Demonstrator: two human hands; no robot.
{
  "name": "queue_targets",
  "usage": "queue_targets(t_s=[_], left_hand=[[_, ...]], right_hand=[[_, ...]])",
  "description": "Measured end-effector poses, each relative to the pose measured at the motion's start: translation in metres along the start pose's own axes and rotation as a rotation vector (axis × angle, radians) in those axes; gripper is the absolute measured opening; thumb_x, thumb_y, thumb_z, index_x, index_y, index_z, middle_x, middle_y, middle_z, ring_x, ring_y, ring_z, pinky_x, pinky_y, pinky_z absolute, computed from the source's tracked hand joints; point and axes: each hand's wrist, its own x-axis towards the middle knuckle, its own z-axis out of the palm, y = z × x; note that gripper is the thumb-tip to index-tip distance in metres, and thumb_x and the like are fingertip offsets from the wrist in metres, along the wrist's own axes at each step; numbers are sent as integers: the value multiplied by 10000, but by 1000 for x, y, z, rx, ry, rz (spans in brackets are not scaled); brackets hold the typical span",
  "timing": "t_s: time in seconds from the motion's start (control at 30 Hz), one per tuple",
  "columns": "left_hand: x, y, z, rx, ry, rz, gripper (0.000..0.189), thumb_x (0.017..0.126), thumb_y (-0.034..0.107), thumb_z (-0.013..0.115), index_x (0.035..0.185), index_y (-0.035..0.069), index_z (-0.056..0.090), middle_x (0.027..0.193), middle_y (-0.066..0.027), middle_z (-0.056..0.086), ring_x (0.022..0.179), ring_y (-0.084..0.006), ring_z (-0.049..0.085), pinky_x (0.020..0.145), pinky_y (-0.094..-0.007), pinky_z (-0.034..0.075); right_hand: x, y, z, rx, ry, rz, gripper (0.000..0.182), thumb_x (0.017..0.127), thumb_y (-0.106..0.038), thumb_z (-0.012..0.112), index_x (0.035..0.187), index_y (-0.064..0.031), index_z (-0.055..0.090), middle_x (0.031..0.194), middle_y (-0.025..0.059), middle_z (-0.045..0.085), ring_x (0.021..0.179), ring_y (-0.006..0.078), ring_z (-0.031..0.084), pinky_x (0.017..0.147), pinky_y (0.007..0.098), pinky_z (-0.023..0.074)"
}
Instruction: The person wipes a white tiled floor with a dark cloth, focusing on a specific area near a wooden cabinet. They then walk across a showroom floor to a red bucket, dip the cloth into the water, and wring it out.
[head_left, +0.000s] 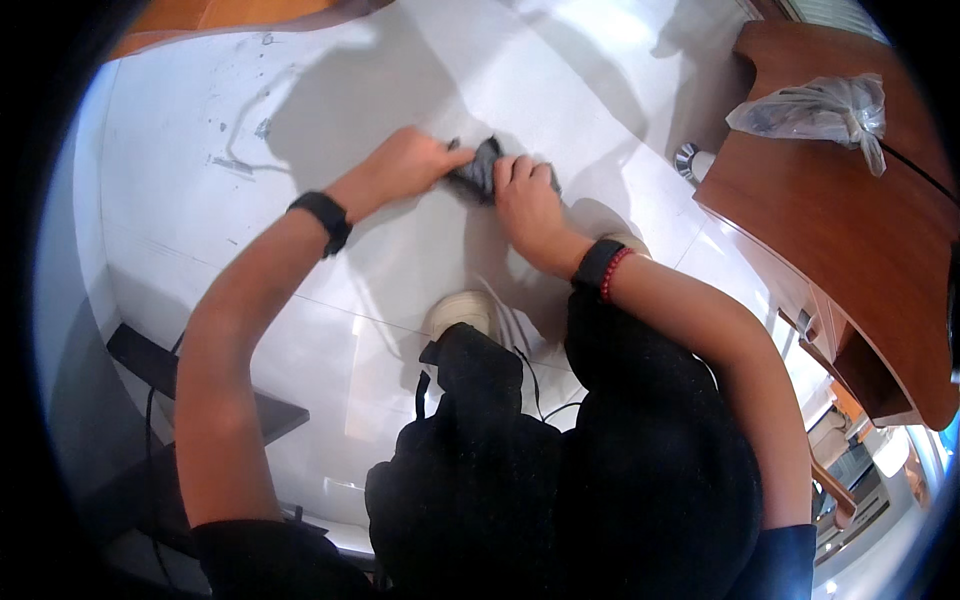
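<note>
Both hands are out in front of me, above the pale tiled floor (315, 187). A crumpled dark grey cloth (478, 174) is stretched between them; blur hides its exact kind. My left hand (405, 166) pinches its left end between thumb and fingers. Around its right part curl the fingers of my right hand (529, 210). Whether the cloth touches the floor, I cannot tell. Below the hands are my cream shoe (465, 311) and my legs in black trousers (480, 420). Another shoe (626, 241) is partly hidden behind my right wrist.
Dark smudges (262, 129) mark the floor at upper left. To the right stands a curved brown wooden desk (832, 217) bearing a knotted clear plastic bag (806, 112); a black cable (919, 171) runs beside it. Dark flat boards (281, 415) and another cable (148, 435) lie at lower left.
</note>
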Motion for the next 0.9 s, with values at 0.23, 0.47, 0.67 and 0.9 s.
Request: queue_targets(t_s=[0.23,0.47,0.67,0.9], left_hand=[[-92,42,28,-84,-61,-253,299,682,80,526,972,150,530,586,-102,552,551,-276,564,478,-381,428],[-108,47,-13,-66,-15,-520,171,728,109,524,896,138,517,607,-101,571,597,-291,575,505,-395,436],[-108,-24,-57,212,76,-613,286,733,91,496,1011,157,501,677,-109,591,645,-303,580,557,-408,454],[-136,-52,-21,205,89,-755,301,703,71,501,998,128,522,701,-118,597,657,-312,579,572,-416,459]], right_hand=[[-30,-40,-15,462,-50,-206,350,689,-70,511,1016,34,440,906,160,496,764,279,493,647,372,432],[14,-14,-39,954,-310,-272,414,702,-47,477,1105,-86,391,858,211,547,788,364,554,686,435,443],[130,-5,-66,911,-349,-418,472,728,-128,436,1195,-173,380,897,190,590,821,355,566,744,418,441],[195,-40,-55,691,-209,-773,430,715,-72,423,1136,-117,492,883,172,592,789,306,570,712,388,444]])
